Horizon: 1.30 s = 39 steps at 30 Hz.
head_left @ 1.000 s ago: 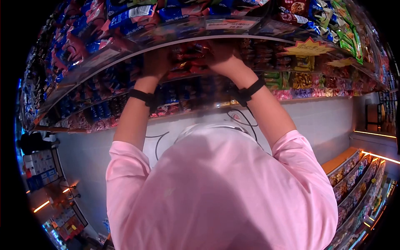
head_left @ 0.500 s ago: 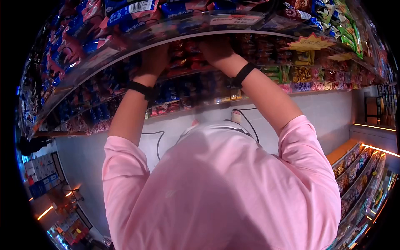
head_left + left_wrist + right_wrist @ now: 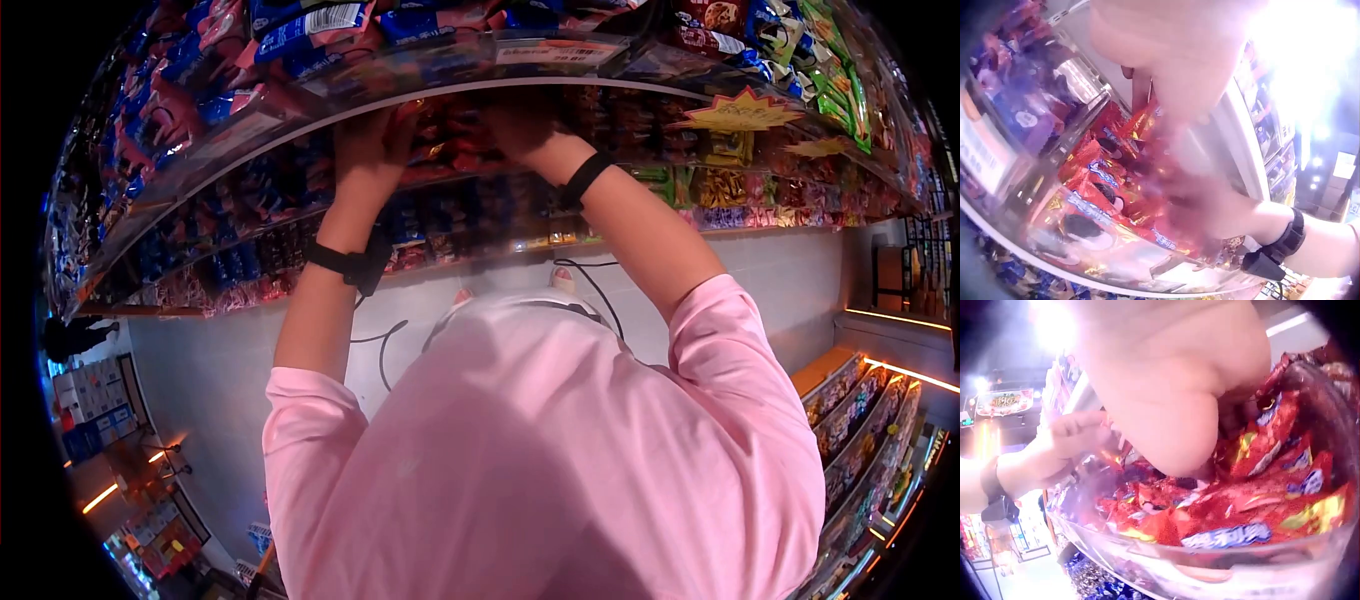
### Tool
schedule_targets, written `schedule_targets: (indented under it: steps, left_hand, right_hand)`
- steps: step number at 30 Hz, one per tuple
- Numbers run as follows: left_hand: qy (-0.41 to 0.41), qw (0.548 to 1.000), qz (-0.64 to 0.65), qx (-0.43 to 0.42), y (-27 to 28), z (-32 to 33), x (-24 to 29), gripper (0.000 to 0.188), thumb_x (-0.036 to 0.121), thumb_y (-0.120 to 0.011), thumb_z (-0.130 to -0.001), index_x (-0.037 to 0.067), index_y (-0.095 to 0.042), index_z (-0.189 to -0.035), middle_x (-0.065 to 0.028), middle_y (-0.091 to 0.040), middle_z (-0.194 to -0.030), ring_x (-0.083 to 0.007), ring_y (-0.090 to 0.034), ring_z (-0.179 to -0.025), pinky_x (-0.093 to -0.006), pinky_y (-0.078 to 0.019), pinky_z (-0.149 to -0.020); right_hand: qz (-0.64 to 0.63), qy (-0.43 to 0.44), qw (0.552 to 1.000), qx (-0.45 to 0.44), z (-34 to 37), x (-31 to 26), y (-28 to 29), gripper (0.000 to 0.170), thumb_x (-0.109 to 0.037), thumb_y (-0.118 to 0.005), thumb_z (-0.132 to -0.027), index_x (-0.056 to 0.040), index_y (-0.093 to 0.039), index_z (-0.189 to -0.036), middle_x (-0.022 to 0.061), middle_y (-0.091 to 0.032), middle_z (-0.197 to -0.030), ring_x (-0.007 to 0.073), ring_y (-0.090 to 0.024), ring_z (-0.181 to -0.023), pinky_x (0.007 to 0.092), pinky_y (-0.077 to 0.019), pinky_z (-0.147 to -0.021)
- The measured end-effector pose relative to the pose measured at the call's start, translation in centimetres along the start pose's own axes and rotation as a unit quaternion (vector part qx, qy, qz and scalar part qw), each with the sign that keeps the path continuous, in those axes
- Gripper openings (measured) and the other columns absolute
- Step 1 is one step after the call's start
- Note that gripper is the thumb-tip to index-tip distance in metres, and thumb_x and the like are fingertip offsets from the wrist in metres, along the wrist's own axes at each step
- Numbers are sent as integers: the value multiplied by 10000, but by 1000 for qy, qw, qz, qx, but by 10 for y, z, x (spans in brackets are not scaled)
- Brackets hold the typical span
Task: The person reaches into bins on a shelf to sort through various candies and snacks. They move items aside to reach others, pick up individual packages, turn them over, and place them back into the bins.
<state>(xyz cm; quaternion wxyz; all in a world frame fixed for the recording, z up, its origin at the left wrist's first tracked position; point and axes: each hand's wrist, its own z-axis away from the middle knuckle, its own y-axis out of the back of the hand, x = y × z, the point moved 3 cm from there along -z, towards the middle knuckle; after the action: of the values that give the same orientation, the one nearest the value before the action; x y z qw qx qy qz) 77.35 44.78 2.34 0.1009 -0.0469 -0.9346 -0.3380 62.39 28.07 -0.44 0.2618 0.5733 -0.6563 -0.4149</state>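
Note:
Red foil snack packets [image 3: 1254, 487] fill a clear bin [image 3: 1235, 557] on the shelf. My left hand [image 3: 370, 150] is at the bin's left side; in the left wrist view its fingers pinch a red packet [image 3: 1142, 122] by its upper end. From the right wrist view, the same left hand [image 3: 1063, 447] shows beyond the bin with bent fingers. My right hand [image 3: 530, 130] reaches into the bin from the right. Its back and thumb side [image 3: 1172, 394] lie low over the packets, its fingertips hidden. In the left wrist view the right hand [image 3: 1207, 203] is blurred.
A shelf above, with a clear curved front edge [image 3: 470, 82], holds blue and pink packets [image 3: 310, 35] and overhangs my hands. A yellow star-shaped sign [image 3: 742, 112] hangs at the right. Lower shelf rows carry more sweets [image 3: 740, 190]. A cable [image 3: 385, 345] hangs near my waist.
My left forearm has shifted slightly and the left hand is now more turned, with red showing beside its fingers. The right forearm has moved a little outward since a second ago, its hand staying in the bin.

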Motion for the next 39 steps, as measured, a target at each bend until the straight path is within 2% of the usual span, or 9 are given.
schedule_targets:
  steps: [7,10,13,16,19,22,31,35,39]
  left_hand:
    - [100,990,100,-6,10,-2,5,395,168,-778,-969,60,-692,-1340,-181,-714,-1245,-352,-679,-1140,-417,-522,-992]
    - [87,995,55,-19,9,7,-1,391,168,-769,-986,23,-685,-1339,-162,-742,-1189,-264,-707,-1102,-352,-542,-944]
    - [186,962,193,-45,-3,18,6,376,190,-747,-1012,-10,-684,-1325,-161,-756,-1178,-205,-709,-1113,-324,-546,-943]
    - [251,942,215,-46,1,27,25,405,206,-722,-1032,-24,-651,-1357,-173,-744,-1243,-184,-707,-1124,-316,-553,-947]
    - [339,901,262,-68,-6,45,28,431,187,-697,-1036,-7,-608,-1411,-186,-722,-1289,-211,-711,-1129,-330,-550,-967]
    - [305,927,202,-85,-26,64,22,426,182,-704,-985,56,-625,-1385,-248,-660,-1335,-399,-685,-1178,-405,-548,-995]
    - [305,929,192,-81,-10,58,49,467,112,-735,-957,44,-633,-1407,-187,-693,-1318,-282,-715,-1156,-361,-551,-997]
    - [411,825,388,1,-24,94,39,465,30,-735,-961,-60,-608,-1400,-154,-707,-1312,-196,-687,-1201,-320,-543,-1030]
    - [443,779,442,31,-16,92,51,457,12,-710,-993,-101,-576,-1416,-148,-696,-1324,-188,-668,-1230,-312,-532,-1051]
  right_hand:
    - [52,47,995,69,6,-3,-2,331,-127,-661,-929,-75,-737,-1247,183,-704,-1274,367,-667,-1203,476,-523,-1055]
    - [108,-15,994,-9,6,3,-1,334,-80,-647,-902,-52,-746,-1220,189,-722,-1229,372,-673,-1192,475,-525,-1055]
    - [64,-76,993,-62,4,-12,2,341,-67,-626,-909,-43,-737,-1231,195,-729,-1210,379,-675,-1193,472,-523,-1063]
    - [90,16,995,36,6,-11,-1,416,-122,-698,-878,-55,-712,-1288,156,-694,-1322,358,-640,-1253,463,-520,-1070]
    - [78,43,995,46,18,-15,10,446,-157,-756,-842,-79,-719,-1279,114,-670,-1370,344,-616,-1276,481,-510,-1070]
    - [-8,6,1000,17,28,-17,27,506,-226,-837,-785,-124,-730,-1269,114,-682,-1331,366,-628,-1237,486,-510,-1051]
    - [56,-72,986,138,48,8,57,554,-190,-812,-795,-84,-665,-1319,155,-654,-1338,406,-586,-1252,545,-456,-1074]
    - [102,-33,988,109,40,30,44,652,-261,-847,-789,-70,-627,-1372,194,-622,-1396,435,-565,-1294,555,-441,-1105]
    - [180,-32,979,88,23,49,34,485,-236,-733,-876,-66,-661,-1324,209,-663,-1341,425,-612,-1249,536,-460,-1094]
